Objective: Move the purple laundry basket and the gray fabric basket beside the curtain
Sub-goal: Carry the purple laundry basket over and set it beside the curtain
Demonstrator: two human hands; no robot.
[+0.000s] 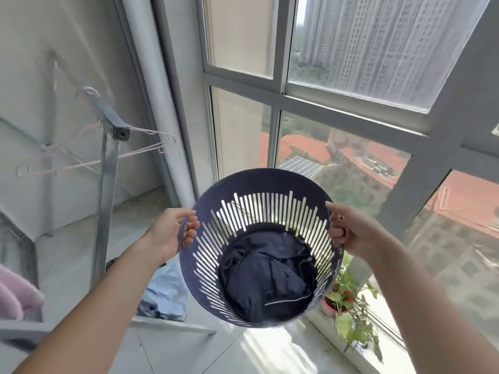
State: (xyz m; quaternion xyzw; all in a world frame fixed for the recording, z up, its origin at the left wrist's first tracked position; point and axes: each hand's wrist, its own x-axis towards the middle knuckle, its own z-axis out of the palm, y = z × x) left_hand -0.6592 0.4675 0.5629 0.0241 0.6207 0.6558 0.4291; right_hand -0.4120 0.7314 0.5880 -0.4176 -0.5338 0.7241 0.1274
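Gripping purple laundry basket (259,184) rim, left hand (172,233), right hand (351,230), fingers closed, dark clothes (267,279) inside

The scene is brightly lit by daylight through the window (351,76). Sunlight is cast through the basket (259,247) slits. Edges are bent and blurred.

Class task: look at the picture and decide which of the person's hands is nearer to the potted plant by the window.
Right. The right hand grips the basket rim above the potted plant; the left hand holds the opposite rim, farther away.
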